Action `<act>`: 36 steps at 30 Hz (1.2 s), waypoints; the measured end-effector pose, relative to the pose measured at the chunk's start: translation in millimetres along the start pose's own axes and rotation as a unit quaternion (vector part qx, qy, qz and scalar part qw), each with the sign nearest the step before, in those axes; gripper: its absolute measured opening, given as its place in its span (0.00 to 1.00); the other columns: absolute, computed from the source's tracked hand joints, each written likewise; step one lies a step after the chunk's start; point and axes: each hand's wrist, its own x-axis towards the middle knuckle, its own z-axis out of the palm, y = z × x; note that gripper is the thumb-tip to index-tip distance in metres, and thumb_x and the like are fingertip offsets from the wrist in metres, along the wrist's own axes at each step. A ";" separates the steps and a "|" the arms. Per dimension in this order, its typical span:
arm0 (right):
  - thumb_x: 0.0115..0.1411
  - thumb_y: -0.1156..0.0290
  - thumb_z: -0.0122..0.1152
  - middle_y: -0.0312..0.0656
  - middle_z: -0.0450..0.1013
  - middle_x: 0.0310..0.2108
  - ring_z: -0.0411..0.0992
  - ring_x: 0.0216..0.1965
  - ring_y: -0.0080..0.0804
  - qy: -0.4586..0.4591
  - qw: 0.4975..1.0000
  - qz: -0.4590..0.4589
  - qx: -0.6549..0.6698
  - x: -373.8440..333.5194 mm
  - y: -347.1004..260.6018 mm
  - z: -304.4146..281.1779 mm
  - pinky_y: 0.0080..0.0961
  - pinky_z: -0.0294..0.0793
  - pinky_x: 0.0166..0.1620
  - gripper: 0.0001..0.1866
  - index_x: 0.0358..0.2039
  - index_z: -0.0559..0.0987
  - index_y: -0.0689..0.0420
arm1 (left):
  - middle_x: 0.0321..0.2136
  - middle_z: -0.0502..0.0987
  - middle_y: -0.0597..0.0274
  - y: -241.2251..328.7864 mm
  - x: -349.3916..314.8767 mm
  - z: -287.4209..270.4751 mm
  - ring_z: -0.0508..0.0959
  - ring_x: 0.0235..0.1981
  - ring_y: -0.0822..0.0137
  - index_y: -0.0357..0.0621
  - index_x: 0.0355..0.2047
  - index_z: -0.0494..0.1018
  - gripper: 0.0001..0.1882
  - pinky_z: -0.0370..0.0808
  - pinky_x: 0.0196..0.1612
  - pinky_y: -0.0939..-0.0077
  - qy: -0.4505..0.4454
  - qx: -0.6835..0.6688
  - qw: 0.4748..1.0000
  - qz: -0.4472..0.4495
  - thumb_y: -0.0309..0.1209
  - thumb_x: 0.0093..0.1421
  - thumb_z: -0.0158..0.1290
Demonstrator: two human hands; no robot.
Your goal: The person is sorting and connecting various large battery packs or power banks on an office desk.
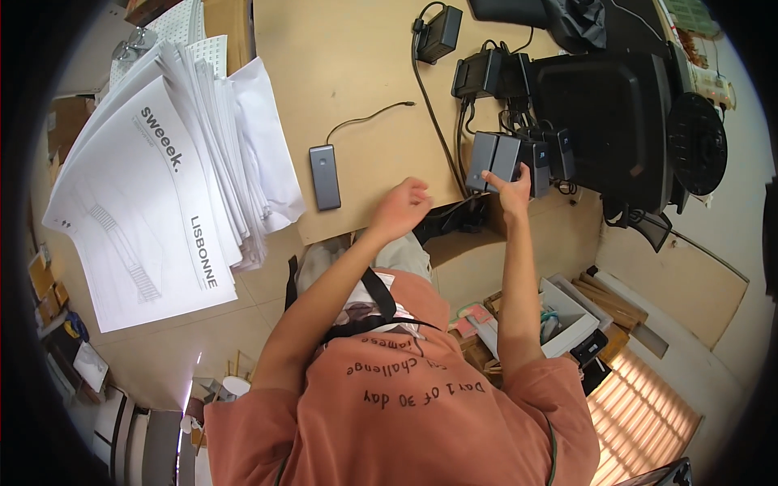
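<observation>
At top centre the table (356, 61) is pale tan, the slim block (326, 185) mid-frame and the paired blocks (493, 149) right of centre are blue-grey, the papers (154, 211) at left white with black print, the shirt (413, 437) at bottom salmon with dark lettering.

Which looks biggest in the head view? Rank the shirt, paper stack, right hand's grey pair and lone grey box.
1. Shirt
2. Paper stack
3. Grey pair
4. Lone grey box
The shirt's nearness to the camera likely swells it.
</observation>
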 end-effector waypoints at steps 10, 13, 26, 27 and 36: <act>0.38 0.57 0.83 0.52 0.78 0.48 0.78 0.48 0.44 -0.003 0.996 -0.031 -0.083 -36.9 -27.1 18.6 0.35 0.75 0.52 0.48 0.57 0.69 0.61 | 0.53 0.73 0.50 21.8 98.6 62.2 0.77 0.53 0.62 0.39 0.65 0.60 0.42 0.78 0.51 0.64 -0.090 -0.195 0.972 -0.100 0.50 0.59 0.64; 0.42 0.60 0.84 0.52 0.74 0.53 0.73 0.53 0.40 -0.106 0.986 0.023 0.129 -32.3 -21.0 16.2 0.30 0.71 0.57 0.51 0.61 0.65 0.69 | 0.51 0.75 0.51 41.0 92.9 49.0 0.77 0.52 0.63 0.36 0.62 0.63 0.42 0.78 0.49 0.65 -0.146 -0.159 0.969 -0.117 0.55 0.59 0.63; 0.57 0.56 0.68 0.58 0.71 0.58 0.71 0.57 0.57 -0.029 0.981 -0.077 -0.175 10.7 7.6 19.4 0.47 0.71 0.57 0.42 0.66 0.60 0.59 | 0.53 0.74 0.52 -9.9 62.6 33.9 0.78 0.51 0.61 0.36 0.61 0.60 0.38 0.78 0.51 0.64 0.080 -0.177 0.965 -0.174 0.42 0.59 0.66; 0.56 0.58 0.69 0.56 0.69 0.58 0.69 0.57 0.57 -0.015 0.980 -0.105 -0.170 15.6 13.6 22.7 0.48 0.71 0.57 0.41 0.65 0.61 0.59 | 0.53 0.74 0.52 -15.0 64.3 32.4 0.78 0.51 0.61 0.36 0.61 0.60 0.38 0.78 0.51 0.64 0.083 -0.171 0.966 -0.176 0.42 0.59 0.66; 0.54 0.63 0.71 0.54 0.65 0.56 0.65 0.58 0.59 -0.018 0.981 -0.115 -0.154 12.3 30.3 29.4 0.48 0.70 0.57 0.40 0.63 0.62 0.58 | 0.52 0.75 0.57 -42.5 60.1 20.4 0.78 0.50 0.64 0.40 0.61 0.63 0.33 0.74 0.53 0.65 0.046 -0.211 0.959 -0.183 0.48 0.64 0.58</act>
